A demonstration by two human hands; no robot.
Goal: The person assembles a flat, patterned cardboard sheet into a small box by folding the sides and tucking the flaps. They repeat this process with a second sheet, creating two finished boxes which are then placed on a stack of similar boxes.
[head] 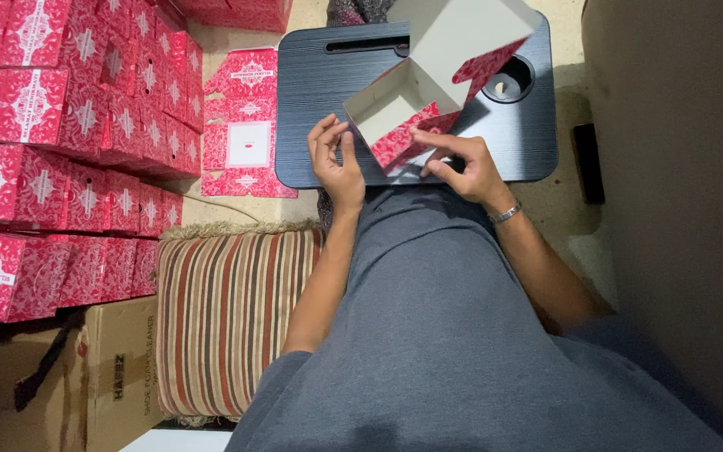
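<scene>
A half-folded box (pixel 407 105) sits on the bench (pixel 311 92), its lid flap standing open at the far side. The left hand (pixel 336 159) is at the box's near left corner, the right hand (pixel 462 163) at its near right flap, both at the bench's near edge. A round hole (pixel 508 79) lies in the bench right of the box, a slot (pixel 366 43) at the far edge. Left of the bench, flat blanks (pixel 244 125) lie on the floor; further left stands a stack of boxes (pixel 69 134). A cushion (pixel 228 318) lies near the person's left arm, a carton (pixel 115 377) left of it.
</scene>
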